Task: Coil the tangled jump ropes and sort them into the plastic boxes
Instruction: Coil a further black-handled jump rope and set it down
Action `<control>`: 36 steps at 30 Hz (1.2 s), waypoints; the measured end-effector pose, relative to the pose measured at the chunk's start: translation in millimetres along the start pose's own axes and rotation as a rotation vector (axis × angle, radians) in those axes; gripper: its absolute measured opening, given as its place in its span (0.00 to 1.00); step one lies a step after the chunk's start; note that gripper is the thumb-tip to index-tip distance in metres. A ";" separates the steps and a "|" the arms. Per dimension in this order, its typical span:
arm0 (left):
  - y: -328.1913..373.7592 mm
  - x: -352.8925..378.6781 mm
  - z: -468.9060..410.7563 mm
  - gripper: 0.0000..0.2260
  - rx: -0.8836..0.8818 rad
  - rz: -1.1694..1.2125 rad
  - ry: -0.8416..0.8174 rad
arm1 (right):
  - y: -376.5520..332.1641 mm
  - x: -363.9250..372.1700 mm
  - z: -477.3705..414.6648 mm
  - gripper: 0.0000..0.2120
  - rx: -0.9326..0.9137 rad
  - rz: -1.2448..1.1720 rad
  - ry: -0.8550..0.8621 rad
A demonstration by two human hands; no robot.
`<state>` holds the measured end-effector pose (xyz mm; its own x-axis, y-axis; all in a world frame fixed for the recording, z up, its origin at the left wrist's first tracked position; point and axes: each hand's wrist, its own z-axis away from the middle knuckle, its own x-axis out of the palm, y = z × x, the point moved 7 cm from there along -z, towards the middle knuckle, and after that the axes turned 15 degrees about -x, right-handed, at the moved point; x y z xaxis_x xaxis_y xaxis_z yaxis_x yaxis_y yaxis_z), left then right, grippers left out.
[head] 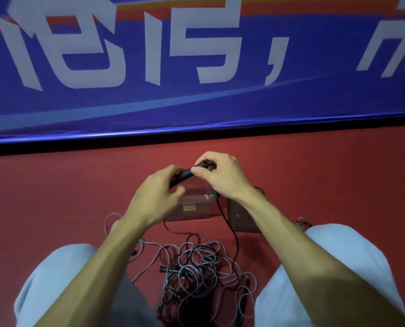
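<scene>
- The person sits on the red floor (55, 197) with both hands raised in front of them, and between the hands is the black handle (185, 176) of a jump rope.
- The right hand (222, 178) pinches the handle's far end. Its thumb (198, 172) presses against the side of the handle, and the other fingers curl over from behind.
- The left hand (159, 192) grips the near end with its fingers curled round it. The lower fingers bend toward the palm, but from here I can't quite tell whether all of them touch the handle.
- A thin black cord (229, 223) drops from under the right hand's fingers, past the wrist and down into the heap below.
- Just beneath the fingers of both hands a clear plastic box (192, 206) stands on the floor.
- A second clear box (241, 218) stands just beside it, partly hidden under the right forearm.
- On the person's side of the fingers, between knees in pale blue shorts (55, 279), lies the tangled pile of ropes (196, 267), grey and black strands looped over one another.
- Another black handle (245, 300) lies at the pile's right edge.
- Beyond the fingertips, a blue banner (196, 107) with large white characters runs along the wall.
</scene>
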<state>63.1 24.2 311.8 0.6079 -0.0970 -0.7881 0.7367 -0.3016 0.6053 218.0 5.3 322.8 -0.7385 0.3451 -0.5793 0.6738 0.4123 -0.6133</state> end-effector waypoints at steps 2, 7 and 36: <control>3.5 8.8 3.1 0.06 0.027 -0.020 -0.042 | -8.0 -0.3 2.3 0.02 -0.013 -0.066 0.018; 2.0 13.6 0.1 0.10 -0.015 0.150 -0.096 | -13.7 -10.9 9.3 0.08 0.009 -0.184 0.080; -30.4 30.9 -13.7 0.06 -0.386 0.772 -0.194 | 33.8 0.0 28.9 0.05 0.288 -0.208 0.065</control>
<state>63.5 43.3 270.6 0.9417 -0.3111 -0.1281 0.2118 0.2521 0.9442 241.5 -5.2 286.6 -0.8546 0.3352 -0.3966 0.4821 0.2284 -0.8458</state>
